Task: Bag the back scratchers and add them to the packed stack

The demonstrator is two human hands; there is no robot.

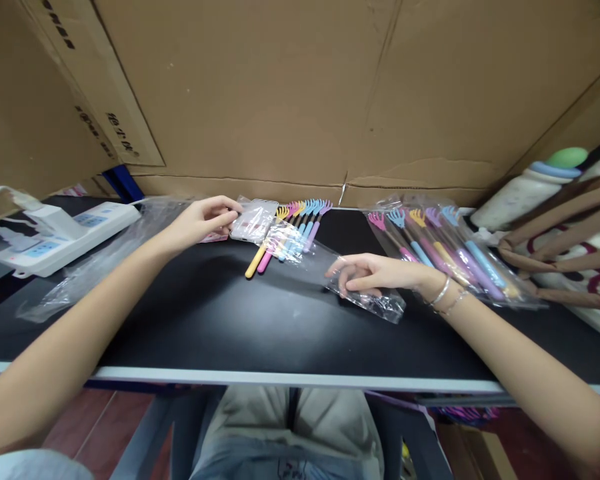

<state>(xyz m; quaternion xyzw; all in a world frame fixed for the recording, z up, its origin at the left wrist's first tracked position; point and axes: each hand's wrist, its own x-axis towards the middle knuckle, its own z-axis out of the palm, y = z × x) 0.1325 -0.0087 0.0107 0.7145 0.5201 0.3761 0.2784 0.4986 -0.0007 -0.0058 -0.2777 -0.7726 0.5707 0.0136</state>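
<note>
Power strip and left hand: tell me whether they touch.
Apart. The head view shows crumpled clear plastic in the gap between the power strip and left hand.

Soft, moderate light falls evenly over the cardboard [260, 87] at 12 o'clock. A pale glare pools on the black tabletop [300, 327] at 6; dark shadow spreads toward 8. The clear sleeve [387, 307] glints at 4. Wide-angle distortion stretches the outer edges; fine detail looks slightly blurred.

two hands [213, 219] [367, 272], one bottle [510, 195], one power strip [97, 227], back scratchers [255, 262] too overlapped to count
</note>
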